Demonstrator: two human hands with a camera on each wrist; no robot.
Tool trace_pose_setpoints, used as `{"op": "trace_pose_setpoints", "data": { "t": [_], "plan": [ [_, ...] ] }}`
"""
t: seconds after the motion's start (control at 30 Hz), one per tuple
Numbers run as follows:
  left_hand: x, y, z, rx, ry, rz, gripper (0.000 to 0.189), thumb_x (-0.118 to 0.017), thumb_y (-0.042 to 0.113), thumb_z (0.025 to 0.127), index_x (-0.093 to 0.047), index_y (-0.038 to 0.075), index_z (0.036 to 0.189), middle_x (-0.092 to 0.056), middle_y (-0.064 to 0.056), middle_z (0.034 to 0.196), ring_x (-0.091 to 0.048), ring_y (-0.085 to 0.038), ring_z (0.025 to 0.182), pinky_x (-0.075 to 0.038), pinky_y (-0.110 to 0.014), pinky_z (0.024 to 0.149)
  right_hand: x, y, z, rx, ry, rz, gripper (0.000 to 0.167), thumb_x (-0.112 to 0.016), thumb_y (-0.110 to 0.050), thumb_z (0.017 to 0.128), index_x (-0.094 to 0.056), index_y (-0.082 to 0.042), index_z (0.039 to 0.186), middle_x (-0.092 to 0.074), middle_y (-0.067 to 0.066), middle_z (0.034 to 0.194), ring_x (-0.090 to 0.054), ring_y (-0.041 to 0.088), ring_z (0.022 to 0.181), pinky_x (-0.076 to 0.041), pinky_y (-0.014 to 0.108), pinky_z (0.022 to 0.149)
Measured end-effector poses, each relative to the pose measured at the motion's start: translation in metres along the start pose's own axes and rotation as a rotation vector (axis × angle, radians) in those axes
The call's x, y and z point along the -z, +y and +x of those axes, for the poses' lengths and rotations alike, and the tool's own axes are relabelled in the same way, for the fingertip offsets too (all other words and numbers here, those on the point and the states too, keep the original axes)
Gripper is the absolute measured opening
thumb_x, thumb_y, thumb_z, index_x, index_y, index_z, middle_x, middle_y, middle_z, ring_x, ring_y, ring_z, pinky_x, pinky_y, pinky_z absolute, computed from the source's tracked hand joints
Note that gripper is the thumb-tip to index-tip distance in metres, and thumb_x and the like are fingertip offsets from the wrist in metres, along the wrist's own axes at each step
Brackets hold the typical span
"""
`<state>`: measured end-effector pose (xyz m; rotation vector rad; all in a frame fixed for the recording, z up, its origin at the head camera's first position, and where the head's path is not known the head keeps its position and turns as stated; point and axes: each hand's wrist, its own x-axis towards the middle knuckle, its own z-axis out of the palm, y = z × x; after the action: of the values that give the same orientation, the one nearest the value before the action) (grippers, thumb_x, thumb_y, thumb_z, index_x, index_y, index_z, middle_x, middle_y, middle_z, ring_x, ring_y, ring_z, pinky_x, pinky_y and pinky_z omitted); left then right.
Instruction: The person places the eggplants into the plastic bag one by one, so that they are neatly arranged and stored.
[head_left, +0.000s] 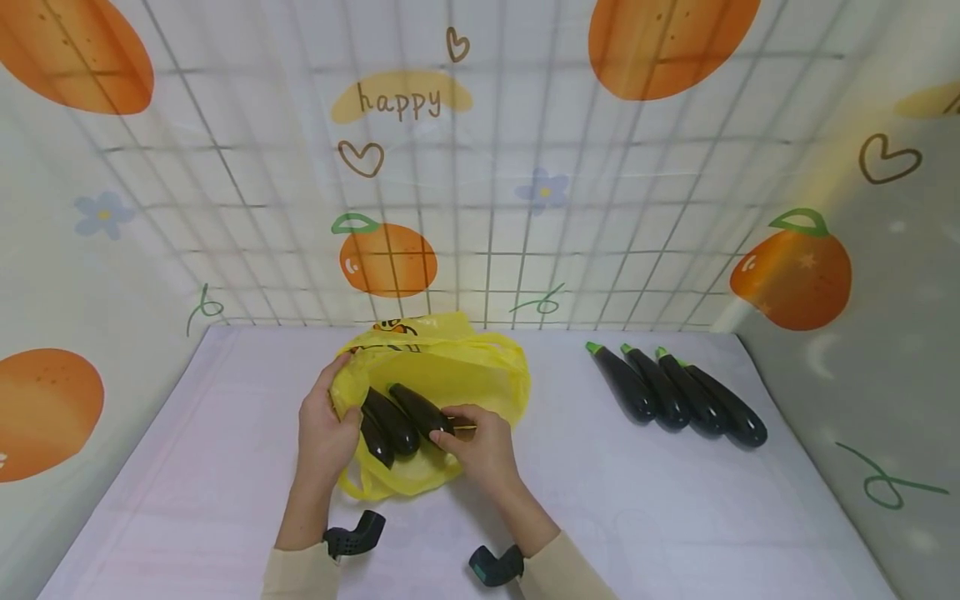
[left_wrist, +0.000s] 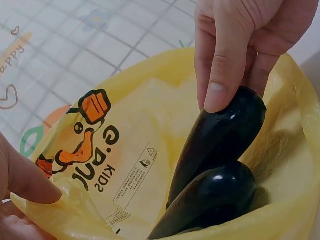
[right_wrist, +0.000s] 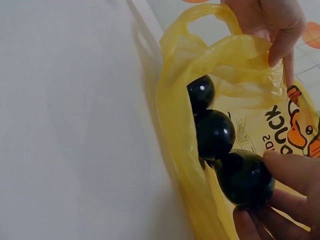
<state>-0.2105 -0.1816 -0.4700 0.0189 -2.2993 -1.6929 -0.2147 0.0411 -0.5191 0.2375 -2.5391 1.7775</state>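
Note:
A yellow plastic bag [head_left: 480, 375] with a printed cartoon duck lies with its mouth spread on the table. My left hand [head_left: 322, 429] pinches the bag's left rim between thumb and fingers. Inside the bag, my right hand [head_left: 483, 446] grips the rounded dark end of an eggplant [head_left: 420, 407], whose green stem end points away from me. Beside it in the bag lie a second eggplant [head_left: 393, 423] and a third eggplant [head_left: 375, 442], partly hidden by the bag. The right wrist view shows the thumb and fingers round the held eggplant [right_wrist: 244, 180].
Several more eggplants [head_left: 675, 396] lie side by side at the right of the white table [head_left: 637, 517]. A sheer curtain [head_left: 495, 167] printed with oranges hangs behind the table, a wire grid showing through. Printed panels flank both sides.

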Motion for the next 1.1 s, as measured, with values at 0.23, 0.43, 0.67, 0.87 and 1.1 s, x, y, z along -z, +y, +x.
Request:
{"op": "trace_pose_setpoints", "data": {
  "t": [0.23, 0.43, 0.67, 0.87, 1.1],
  "plan": [
    [-0.001, 0.001, 0.000, 0.012, -0.003, 0.001, 0.076, -0.049, -0.018, 0.087, -0.044, 0.008, 0.158, -0.042, -0.008, 0.164, -0.036, -0.026, 0.151, -0.033, -0.044, 0.122, -0.002, 0.001, 0.002, 0.011, -0.007, -0.012, 0.034, -0.086, -0.009, 0.087, -0.077, 0.001, 0.118, -0.075, 0.013, 0.112, -0.074, 0.030, 0.102, -0.063, 0.038, 0.086],
    [-0.001, 0.000, 0.000, 0.012, 0.004, 0.002, 0.077, -0.049, -0.018, 0.085, -0.045, 0.008, 0.158, -0.042, -0.008, 0.163, -0.036, -0.026, 0.151, -0.033, -0.044, 0.122, -0.005, 0.000, 0.005, 0.028, -0.044, -0.018, 0.036, -0.084, -0.006, 0.087, -0.074, 0.005, 0.121, -0.074, 0.017, 0.115, -0.072, 0.033, 0.106, -0.062, 0.038, 0.089],
    [-0.001, -0.001, 0.001, 0.004, 0.005, 0.003, 0.077, -0.049, -0.019, 0.085, -0.045, 0.007, 0.158, -0.043, -0.008, 0.163, -0.036, -0.025, 0.151, -0.034, -0.044, 0.122, -0.008, 0.003, 0.008, 0.048, -0.057, -0.017, 0.037, -0.083, -0.004, 0.088, -0.072, 0.008, 0.122, -0.073, 0.021, 0.118, -0.071, 0.037, 0.111, -0.060, 0.041, 0.092],
    [-0.002, 0.001, 0.000, -0.006, 0.004, 0.012, 0.076, -0.049, -0.018, 0.086, -0.045, 0.007, 0.158, -0.043, -0.009, 0.163, -0.037, -0.026, 0.151, -0.034, -0.045, 0.122, -0.003, -0.001, 0.006, 0.050, -0.021, -0.053, 0.041, -0.083, -0.007, 0.089, -0.071, 0.008, 0.125, -0.072, 0.021, 0.123, -0.069, 0.037, 0.115, -0.059, 0.044, 0.096],
    [-0.001, 0.000, -0.001, -0.018, 0.004, 0.025, 0.076, -0.049, -0.019, 0.086, -0.045, 0.006, 0.158, -0.042, -0.010, 0.163, -0.037, -0.027, 0.151, -0.035, -0.045, 0.121, 0.015, -0.014, 0.003, 0.072, 0.027, 0.021, 0.042, -0.082, -0.006, 0.090, -0.070, 0.007, 0.128, -0.070, 0.022, 0.128, -0.067, 0.041, 0.119, -0.056, 0.047, 0.101]
  ]
}}
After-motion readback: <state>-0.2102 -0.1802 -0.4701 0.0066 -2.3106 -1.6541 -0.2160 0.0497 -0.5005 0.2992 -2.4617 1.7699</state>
